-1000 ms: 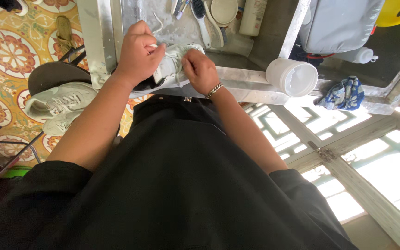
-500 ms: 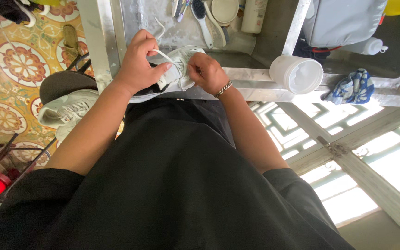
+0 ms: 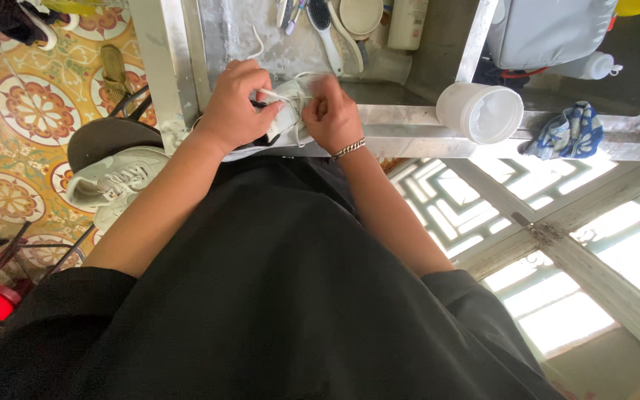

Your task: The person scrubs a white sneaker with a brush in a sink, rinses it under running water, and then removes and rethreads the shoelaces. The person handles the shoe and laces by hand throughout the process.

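A white sneaker (image 3: 287, 111) lies on the metal bench (image 3: 401, 122) right in front of me. My left hand (image 3: 236, 107) grips its side and pinches a white lace (image 3: 274, 95) pulled across the top. My right hand (image 3: 332, 112), a metal bracelet on its wrist, pinches the lace on the other side of the shoe. Most of the shoe is hidden under both hands.
Brushes (image 3: 325, 26), a round dish (image 3: 359, 15) and a bottle (image 3: 409, 21) lie further back on the bench. A white tub (image 3: 483, 112) and a blue-white rag (image 3: 566, 131) sit to the right. Two more white sneakers (image 3: 112, 178) rest on a stool at left, above patterned floor tiles.
My left hand drew a lace up and across the shoe, then came back down onto it. My right hand shifted a little on the laces. The view moved slightly.
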